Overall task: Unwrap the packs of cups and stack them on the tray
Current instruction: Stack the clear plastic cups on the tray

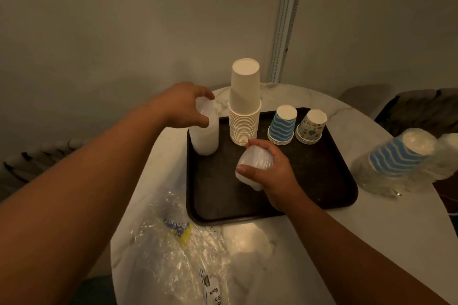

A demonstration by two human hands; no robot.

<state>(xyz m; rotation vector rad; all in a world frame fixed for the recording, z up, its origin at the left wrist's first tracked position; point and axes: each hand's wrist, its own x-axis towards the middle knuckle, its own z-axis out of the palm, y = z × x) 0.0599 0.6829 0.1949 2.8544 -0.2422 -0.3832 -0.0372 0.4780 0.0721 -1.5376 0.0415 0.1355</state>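
A dark tray point(309, 181) lies on the white marble table. My left hand point(186, 104) grips the top of a stack of translucent plastic cups point(205, 136) standing at the tray's far left corner. My right hand point(270, 168) holds a shorter bunch of translucent cups point(252, 163), tilted, above the tray's middle. On the tray stand a tall stack of white paper cups point(244, 104), a short blue-wave stack point(282, 125) and a short patterned stack point(311, 127), all upside down.
A wrapped pack of blue-wave cups point(396, 158) lies on its side at the table's right. Crumpled clear wrapping point(178, 255) covers the table's near left edge. A wall stands close behind; chairs point(421, 109) sit at the far right.
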